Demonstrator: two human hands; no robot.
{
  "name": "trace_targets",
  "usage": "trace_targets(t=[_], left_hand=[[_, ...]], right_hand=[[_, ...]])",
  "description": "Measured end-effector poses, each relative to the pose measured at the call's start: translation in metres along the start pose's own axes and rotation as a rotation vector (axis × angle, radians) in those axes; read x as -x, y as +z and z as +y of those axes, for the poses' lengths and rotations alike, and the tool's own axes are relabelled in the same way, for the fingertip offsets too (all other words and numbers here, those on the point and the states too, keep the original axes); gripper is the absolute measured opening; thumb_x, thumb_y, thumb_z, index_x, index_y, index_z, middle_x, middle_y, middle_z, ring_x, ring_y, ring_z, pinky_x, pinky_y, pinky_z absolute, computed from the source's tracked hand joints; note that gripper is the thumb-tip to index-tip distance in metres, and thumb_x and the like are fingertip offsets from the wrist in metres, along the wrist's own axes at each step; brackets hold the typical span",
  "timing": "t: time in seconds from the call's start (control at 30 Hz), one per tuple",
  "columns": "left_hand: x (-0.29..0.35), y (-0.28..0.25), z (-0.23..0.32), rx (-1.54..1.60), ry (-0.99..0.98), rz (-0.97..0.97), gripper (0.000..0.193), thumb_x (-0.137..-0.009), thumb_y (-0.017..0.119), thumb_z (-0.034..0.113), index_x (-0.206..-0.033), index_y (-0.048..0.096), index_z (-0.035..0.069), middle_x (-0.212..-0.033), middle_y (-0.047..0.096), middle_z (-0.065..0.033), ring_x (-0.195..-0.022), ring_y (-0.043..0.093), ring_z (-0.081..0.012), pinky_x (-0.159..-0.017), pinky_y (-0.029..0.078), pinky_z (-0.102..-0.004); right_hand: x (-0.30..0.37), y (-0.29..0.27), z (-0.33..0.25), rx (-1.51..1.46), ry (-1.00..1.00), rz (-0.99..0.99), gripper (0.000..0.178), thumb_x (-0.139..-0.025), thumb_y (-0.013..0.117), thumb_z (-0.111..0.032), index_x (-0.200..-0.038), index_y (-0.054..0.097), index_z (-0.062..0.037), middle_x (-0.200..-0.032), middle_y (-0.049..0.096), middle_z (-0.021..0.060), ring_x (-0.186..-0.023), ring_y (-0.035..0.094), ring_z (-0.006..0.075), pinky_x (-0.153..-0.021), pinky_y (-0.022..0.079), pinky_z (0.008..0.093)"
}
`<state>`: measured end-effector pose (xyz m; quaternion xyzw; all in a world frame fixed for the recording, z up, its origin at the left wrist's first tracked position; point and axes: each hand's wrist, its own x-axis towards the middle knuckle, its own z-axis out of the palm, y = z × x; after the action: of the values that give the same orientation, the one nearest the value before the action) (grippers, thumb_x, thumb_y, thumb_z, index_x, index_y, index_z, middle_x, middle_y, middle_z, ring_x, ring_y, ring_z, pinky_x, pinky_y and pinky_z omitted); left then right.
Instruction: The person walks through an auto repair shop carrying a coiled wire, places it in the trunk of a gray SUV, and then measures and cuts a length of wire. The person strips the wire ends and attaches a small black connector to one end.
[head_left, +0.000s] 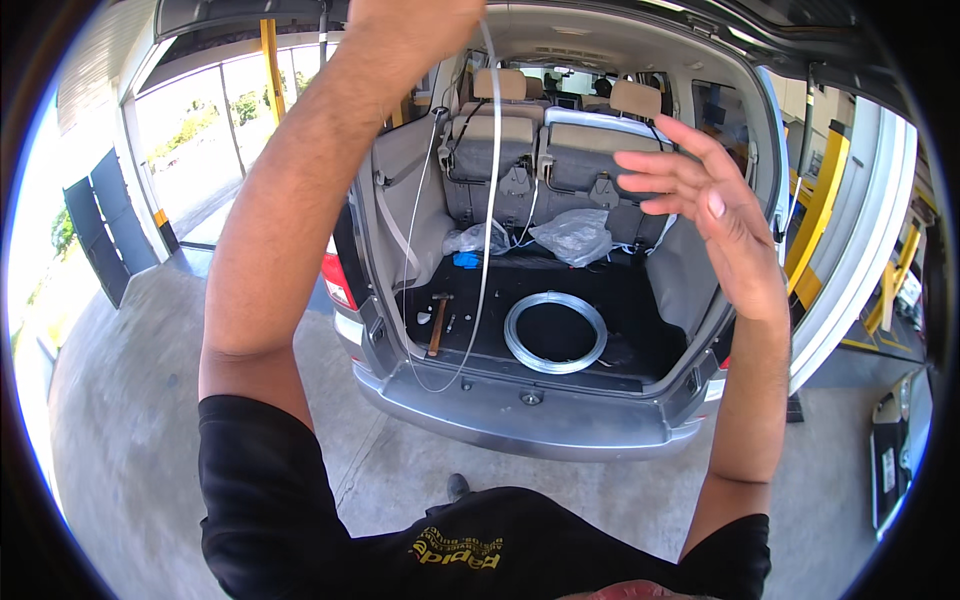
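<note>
My left hand (pixel 420 18) is raised at the top edge, its fingers cut off by the frame. Beside it hangs a pale, thin wire (pixel 495 150), which drops in a long loop to the rear bumper and climbs again along the left side of the boot opening. Whether the fingers grip this wire is hidden. My right hand (pixel 725 215) is held up at the right of the opening, fingers spread and nothing in them. Below, a coil of silvery wire (pixel 513 347) lies on the black boot floor.
A hammer (pixel 438 325), a small slim tool (pixel 451 323) and a blue item (pixel 466 260) lie left on the boot floor. Clear plastic bags (pixel 575 237) rest against the folded-up grey seats (pixel 590 165). The bumper (pixel 520 410) crosses in front; the raised tailgate (pixel 800 30) is overhead.
</note>
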<state>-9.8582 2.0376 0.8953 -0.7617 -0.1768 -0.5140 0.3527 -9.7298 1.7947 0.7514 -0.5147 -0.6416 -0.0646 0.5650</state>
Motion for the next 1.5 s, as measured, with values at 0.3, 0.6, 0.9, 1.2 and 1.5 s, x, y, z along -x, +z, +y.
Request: trace_targets(t=[0.3,0.6,0.9,1.2,1.5], left_hand=[[-0.021,0.03,0.176,0.485,0.166,0.527,0.033,-0.088,0.067,0.024,-0.112,0.07,0.001,-0.104,0.07,-0.0195,-0.095,0.07,-0.0369,-0.078,0.056,-0.0501],[0.039,0.208,0.195,1.609,0.033,-0.399,0.066,-0.098,0.07,0.046,-0.139,0.051,-0.002,-0.134,0.062,-0.0222,-0.119,0.065,-0.0321,-0.095,0.055,-0.0426],[-0.08,0.298,0.208,2.384,-0.141,-0.599,0.089,-0.096,0.069,0.058,-0.151,0.043,-0.005,-0.146,0.054,-0.0247,-0.134,0.054,-0.0337,-0.103,0.05,-0.0436],[-0.112,0.367,0.259,1.911,0.241,-0.453,0.105,-0.086,0.085,0.03,-0.161,0.021,-0.004,-0.161,0.034,-0.0294,-0.146,0.045,-0.0405,-0.113,0.049,-0.0457],[-0.118,0.403,0.215,3.143,0.06,-0.115,0.046,-0.114,0.034,0.043,-0.129,0.056,0.005,-0.136,0.061,-0.0248,-0.123,0.064,-0.0443,-0.092,0.062,-0.0558]], right_hand=[[0.004,0.013,0.024,-0.234,0.137,0.718,0.033,-0.113,0.049,-0.023,-0.13,0.063,0.0007,-0.074,0.045,-0.0037,-0.058,0.036,0.0025,-0.047,0.025,0.0191],[0.062,-0.075,0.076,-0.225,0.065,0.676,0.03,-0.114,0.047,-0.027,-0.121,0.062,-0.0018,-0.065,0.036,-0.005,-0.051,0.026,0.0025,-0.043,0.019,0.021],[0.067,-0.061,0.147,-0.371,-0.023,0.744,0.024,-0.114,0.046,-0.024,-0.119,0.056,-0.0034,-0.062,0.037,-0.003,-0.047,0.023,0.004,-0.038,0.017,0.0229],[0.09,-0.082,0.202,-0.392,-0.097,0.717,0.022,-0.115,0.043,-0.023,-0.117,0.052,-0.0028,-0.059,0.036,-0.0009,-0.044,0.024,0.006,-0.036,0.015,0.024],[0.1,-0.121,0.333,-0.595,0.021,0.703,0.028,-0.113,0.049,-0.029,-0.114,0.055,-0.0009,-0.056,0.038,0.0019,-0.042,0.025,0.0076,-0.035,0.018,0.0252]])
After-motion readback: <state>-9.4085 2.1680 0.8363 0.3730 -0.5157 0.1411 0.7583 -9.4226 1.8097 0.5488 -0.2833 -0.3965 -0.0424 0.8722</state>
